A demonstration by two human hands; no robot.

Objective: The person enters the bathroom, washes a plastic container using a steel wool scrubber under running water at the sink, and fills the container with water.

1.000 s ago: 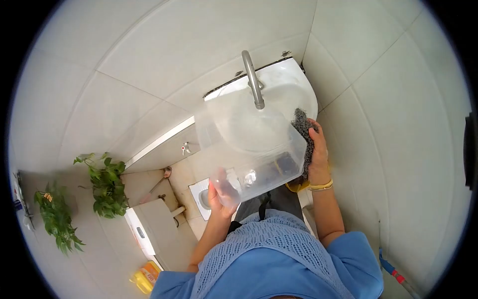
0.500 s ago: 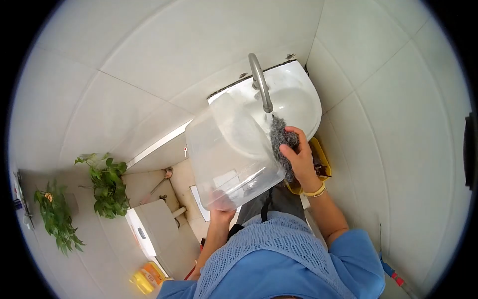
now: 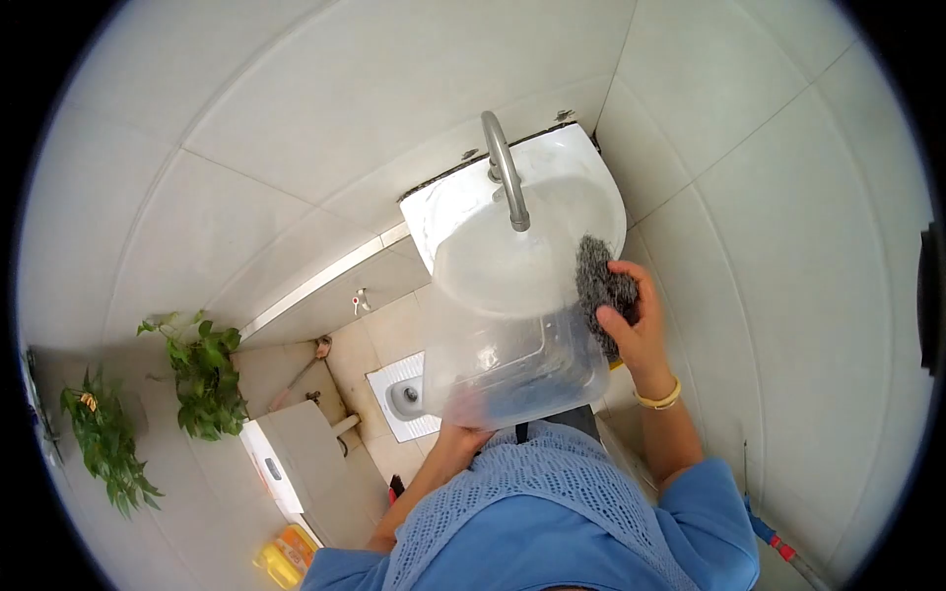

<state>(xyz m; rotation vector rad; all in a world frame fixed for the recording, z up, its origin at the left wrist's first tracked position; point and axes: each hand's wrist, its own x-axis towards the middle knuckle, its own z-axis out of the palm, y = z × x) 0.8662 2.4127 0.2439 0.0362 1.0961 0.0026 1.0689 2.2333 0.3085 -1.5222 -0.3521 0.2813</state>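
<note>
A translucent plastic box is held tilted in front of my body, its far end over the white washbasin. My left hand grips the box's near left edge, and its fingers show blurred through the plastic. In my right hand is a grey fuzzy scrubbing cloth, pinched between thumb and fingers at the box's right side. The curved metal faucet stands above the basin, its spout over the far part of the box. I cannot tell whether water runs from it.
Tiled walls close in on the left, far side and right. A squat toilet lies in the floor to the left, near a white cistern. Leafy plants hang at the left, and a yellow bottle sits below them.
The box has moved right and nearer the basin's middle, passing under the spout. My right hand and the scrubbing cloth have shifted right. The squat toilet has come into fuller view.
</note>
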